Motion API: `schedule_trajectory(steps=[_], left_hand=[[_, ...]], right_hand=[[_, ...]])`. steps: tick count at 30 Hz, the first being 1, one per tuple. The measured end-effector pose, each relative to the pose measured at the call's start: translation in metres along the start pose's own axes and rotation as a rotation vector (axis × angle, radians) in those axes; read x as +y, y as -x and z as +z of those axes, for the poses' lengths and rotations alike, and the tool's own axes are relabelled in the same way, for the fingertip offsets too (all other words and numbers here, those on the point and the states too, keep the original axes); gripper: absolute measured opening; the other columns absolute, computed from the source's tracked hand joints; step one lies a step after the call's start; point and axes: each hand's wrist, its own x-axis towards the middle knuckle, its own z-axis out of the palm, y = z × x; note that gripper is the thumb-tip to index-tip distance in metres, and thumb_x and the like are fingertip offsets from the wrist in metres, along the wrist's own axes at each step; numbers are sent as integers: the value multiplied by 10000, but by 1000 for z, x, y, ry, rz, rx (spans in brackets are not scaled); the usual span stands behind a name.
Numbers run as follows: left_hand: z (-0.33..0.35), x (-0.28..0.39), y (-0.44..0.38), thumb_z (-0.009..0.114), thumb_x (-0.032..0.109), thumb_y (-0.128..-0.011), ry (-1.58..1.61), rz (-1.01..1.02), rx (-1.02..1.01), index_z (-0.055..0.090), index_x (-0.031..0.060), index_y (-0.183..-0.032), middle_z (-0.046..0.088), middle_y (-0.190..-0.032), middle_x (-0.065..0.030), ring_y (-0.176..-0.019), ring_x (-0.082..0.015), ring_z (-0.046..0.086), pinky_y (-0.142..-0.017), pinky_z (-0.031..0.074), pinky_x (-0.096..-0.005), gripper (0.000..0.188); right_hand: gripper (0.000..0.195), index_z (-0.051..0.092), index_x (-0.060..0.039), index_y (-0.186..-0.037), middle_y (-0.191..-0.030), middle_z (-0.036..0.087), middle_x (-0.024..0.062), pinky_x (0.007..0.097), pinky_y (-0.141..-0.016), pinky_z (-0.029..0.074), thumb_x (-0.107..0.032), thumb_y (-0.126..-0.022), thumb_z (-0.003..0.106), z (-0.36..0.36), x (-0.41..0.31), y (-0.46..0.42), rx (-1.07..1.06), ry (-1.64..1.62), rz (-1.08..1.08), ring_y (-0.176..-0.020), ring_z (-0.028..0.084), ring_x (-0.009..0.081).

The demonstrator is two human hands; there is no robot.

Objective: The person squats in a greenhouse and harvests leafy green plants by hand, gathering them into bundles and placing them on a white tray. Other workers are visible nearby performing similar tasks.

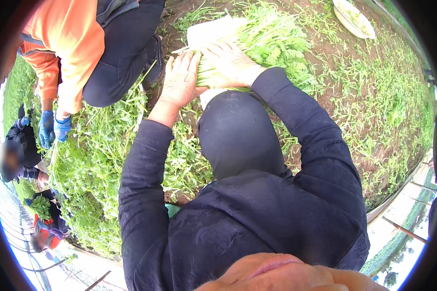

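A bundle of leafy green stems (pixel 271 40) lies across a white object (pixel 207 31), perhaps a board or crate, in front of me. Its leaves spread to the right and its pale stem ends point left. My right hand (pixel 231 63) rests over the stems with the fingers stretched across the top. At the stem ends, my left hand (pixel 182 76) lies with straight fingers and the thumb spread toward the bundle. How far its palm touches the stems is partly hidden. Below the hands, my dark-clad knee (pixel 240 134) covers part of the white object.
To the left, a co-worker in an orange top (pixel 73 47) grips greens with blue gloves (pixel 54 129). Uncut leafy plants (pixel 94 160) grow there. Further left are two other people. A pale basin (pixel 353 20) stands at the upper right; plant scraps cover the soil (pixel 378 109).
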Motion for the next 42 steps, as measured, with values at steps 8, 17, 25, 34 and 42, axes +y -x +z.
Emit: schedule_trajectory(steps=[8, 17, 25, 34, 42], left_hand=[[3, 2, 2, 812, 398, -621, -19, -31, -14, 324, 89, -1387, 376, -1391, -139, -1316, -279, 335, -1082, 225, -524, 959], [-15, 9, -8, 845, 358, -555, -108, 72, 79, 273, 80, -1414, 271, -1460, -183, -1366, -302, 255, -1114, 171, -508, 1069], [-6, 2, -20, 834, 325, -592, -28, 75, -130, 231, 105, -1437, 321, -1433, -150, -1337, -310, 308, -1102, 240, -459, 1061], [1, 4, -15, 828, 280, -617, -11, 96, -92, 266, 114, -1422, 360, -1404, -109, -1296, -293, 348, -1071, 277, -460, 996], [1, 3, -11, 819, 303, -620, -51, 76, -89, 271, 119, -1425, 365, -1400, -113, -1292, -288, 345, -1061, 277, -466, 991]], right_hand=[[199, 630, -77, -992, -942, 628, 52, 296, -732, 491, -72, -793, 643, -103, 36, 77, 575, -517, 470, -809, 598, 150], [303, 582, -154, -1024, -991, 579, 50, 373, -766, 497, -244, -749, 672, -70, 43, 103, 374, -59, 439, -921, 599, 260], [206, 616, -150, -953, -915, 605, 40, 369, -702, 507, -243, -775, 662, -58, 55, 97, 399, -25, 423, -832, 619, 265], [175, 630, -93, -952, -821, 627, 75, 339, -618, 497, -209, -822, 618, -30, 75, 96, 543, -90, 504, -682, 615, 243], [377, 586, -54, -1179, -925, 629, 131, 323, -731, 480, -135, -812, 608, -47, 134, 151, 686, -506, 957, -785, 599, 178]])
